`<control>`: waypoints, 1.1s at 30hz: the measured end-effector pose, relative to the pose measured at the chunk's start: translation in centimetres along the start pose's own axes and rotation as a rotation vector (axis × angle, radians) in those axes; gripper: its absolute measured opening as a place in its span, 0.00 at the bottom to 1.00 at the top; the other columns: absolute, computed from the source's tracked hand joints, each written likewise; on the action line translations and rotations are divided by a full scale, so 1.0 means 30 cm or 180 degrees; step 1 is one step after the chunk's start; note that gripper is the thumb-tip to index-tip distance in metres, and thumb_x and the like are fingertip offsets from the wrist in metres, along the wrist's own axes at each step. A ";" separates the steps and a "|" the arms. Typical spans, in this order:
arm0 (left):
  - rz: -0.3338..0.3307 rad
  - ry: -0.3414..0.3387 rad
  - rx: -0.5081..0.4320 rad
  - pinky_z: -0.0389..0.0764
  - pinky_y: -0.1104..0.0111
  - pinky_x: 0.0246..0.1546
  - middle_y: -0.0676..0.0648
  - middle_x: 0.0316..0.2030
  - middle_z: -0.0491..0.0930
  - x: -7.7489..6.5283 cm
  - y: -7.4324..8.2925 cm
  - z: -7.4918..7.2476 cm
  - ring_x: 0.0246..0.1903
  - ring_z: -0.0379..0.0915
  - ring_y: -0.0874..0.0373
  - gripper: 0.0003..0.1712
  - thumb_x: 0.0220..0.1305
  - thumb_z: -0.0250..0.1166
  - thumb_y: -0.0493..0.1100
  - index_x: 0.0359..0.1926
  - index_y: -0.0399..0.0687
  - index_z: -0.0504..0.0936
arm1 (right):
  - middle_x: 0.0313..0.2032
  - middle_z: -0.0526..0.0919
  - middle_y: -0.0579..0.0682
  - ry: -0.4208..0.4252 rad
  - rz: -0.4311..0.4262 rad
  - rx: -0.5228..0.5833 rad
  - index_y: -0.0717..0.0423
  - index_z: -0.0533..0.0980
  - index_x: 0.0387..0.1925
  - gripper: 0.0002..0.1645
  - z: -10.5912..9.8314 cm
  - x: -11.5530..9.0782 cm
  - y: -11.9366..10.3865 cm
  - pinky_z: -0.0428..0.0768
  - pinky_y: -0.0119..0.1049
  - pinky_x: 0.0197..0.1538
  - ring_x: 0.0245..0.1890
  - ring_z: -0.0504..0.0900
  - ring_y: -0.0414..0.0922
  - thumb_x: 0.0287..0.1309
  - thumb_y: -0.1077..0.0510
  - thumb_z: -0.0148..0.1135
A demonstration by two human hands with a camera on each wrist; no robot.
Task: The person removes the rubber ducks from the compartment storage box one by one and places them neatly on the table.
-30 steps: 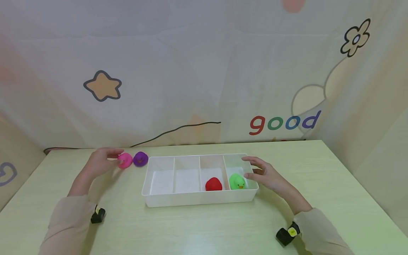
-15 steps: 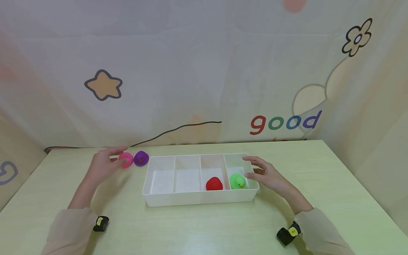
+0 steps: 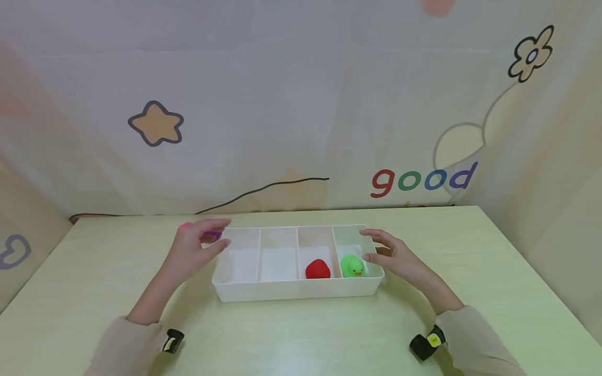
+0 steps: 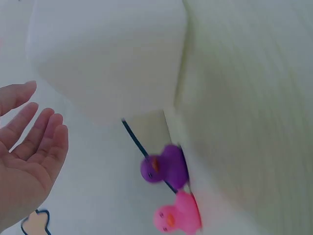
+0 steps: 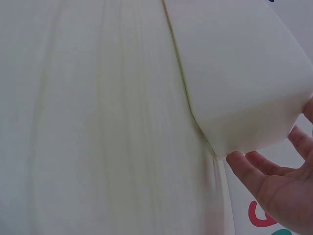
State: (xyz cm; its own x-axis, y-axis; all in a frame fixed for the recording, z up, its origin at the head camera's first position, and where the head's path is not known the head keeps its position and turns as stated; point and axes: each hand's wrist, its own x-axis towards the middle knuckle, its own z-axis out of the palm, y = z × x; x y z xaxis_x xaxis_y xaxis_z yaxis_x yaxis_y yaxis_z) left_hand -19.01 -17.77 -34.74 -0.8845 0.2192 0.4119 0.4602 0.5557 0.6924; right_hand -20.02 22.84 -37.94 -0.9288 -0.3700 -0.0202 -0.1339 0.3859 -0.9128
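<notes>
My left hand (image 3: 193, 248) is raised by the left end of a white four-section tray (image 3: 296, 290), fingers and thumb spread with nothing between them. Partly hidden behind it in the head view are a purple rubber duck (image 4: 171, 169) and a pink rubber duck (image 4: 182, 215); the left wrist view shows the pair side by side, clear of the fingers. At the tray's opposite end my right hand (image 3: 395, 258) grips the end wall, thumb and index finger over the rim, other fingers (image 5: 244, 174) against the outside.
Inside the tray, a green rubber duck (image 3: 352, 266) sits in the rightmost compartment and a red rounded toy (image 3: 317, 269) in the one beside it. A printed cloth backdrop (image 3: 263, 115) rises behind the pale wooden table (image 3: 291, 334).
My left hand has let go of the pink duck and moved right, past both ducks to the tray's left end. The right hand stays in place at the tray.
</notes>
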 end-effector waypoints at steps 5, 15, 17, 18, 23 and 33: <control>0.0070 -0.0057 -0.0201 0.78 0.58 0.42 0.38 0.44 0.79 -0.007 0.058 0.052 0.43 0.75 0.47 0.22 0.50 0.67 0.30 0.50 0.35 0.77 | 0.63 0.58 0.64 -0.0005 0.0001 0.0008 0.60 0.59 0.63 0.33 -0.002 0.003 -0.001 0.70 0.54 0.55 0.57 0.64 0.65 0.58 0.58 0.58; 0.0184 -0.0324 -0.0526 0.79 0.63 0.41 0.41 0.44 0.79 -0.013 0.129 0.153 0.42 0.75 0.46 0.22 0.50 0.67 0.32 0.49 0.38 0.77 | 0.62 0.58 0.64 -0.0006 0.0003 0.0024 0.60 0.59 0.63 0.34 -0.004 0.003 0.000 0.71 0.53 0.54 0.57 0.65 0.65 0.58 0.57 0.59; 0.0223 -0.0387 -0.0570 0.79 0.63 0.41 0.41 0.44 0.79 -0.014 0.141 0.171 0.42 0.75 0.46 0.22 0.50 0.67 0.32 0.49 0.38 0.77 | 0.63 0.58 0.64 -0.0005 0.0011 0.0031 0.60 0.59 0.63 0.34 -0.004 0.002 0.001 0.70 0.53 0.54 0.57 0.65 0.65 0.57 0.57 0.59; 0.0244 -0.0418 -0.0587 0.79 0.62 0.41 0.41 0.45 0.79 -0.014 0.146 0.180 0.42 0.75 0.46 0.22 0.50 0.67 0.32 0.49 0.38 0.77 | 0.63 0.58 0.63 -0.0003 0.0016 0.0028 0.59 0.59 0.63 0.34 -0.003 0.002 0.001 0.70 0.53 0.54 0.57 0.65 0.65 0.57 0.57 0.59; 0.0268 -0.0633 -0.0628 0.79 0.60 0.42 0.41 0.45 0.78 -0.011 0.169 0.218 0.44 0.75 0.46 0.20 0.51 0.67 0.33 0.48 0.38 0.77 | 0.63 0.58 0.64 -0.0001 0.0028 0.0022 0.59 0.59 0.63 0.34 -0.003 0.000 0.002 0.70 0.54 0.54 0.58 0.64 0.65 0.58 0.57 0.59; 0.0275 -0.0966 -0.0549 0.79 0.65 0.41 0.44 0.46 0.78 0.012 0.189 0.293 0.44 0.74 0.48 0.19 0.53 0.65 0.33 0.48 0.38 0.78 | 0.63 0.58 0.63 0.0007 0.0036 0.0034 0.58 0.60 0.63 0.34 -0.003 0.001 0.009 0.70 0.54 0.55 0.58 0.64 0.65 0.57 0.56 0.59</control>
State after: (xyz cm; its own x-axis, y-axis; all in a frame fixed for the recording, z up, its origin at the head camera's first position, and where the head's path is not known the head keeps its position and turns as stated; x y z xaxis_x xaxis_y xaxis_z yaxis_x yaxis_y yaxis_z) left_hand -17.38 -7.48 -35.87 -0.8125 0.5019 0.2965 0.5175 0.3870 0.7631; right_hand -20.12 23.00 -38.16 -0.9310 -0.3638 -0.0298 -0.1195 0.3811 -0.9168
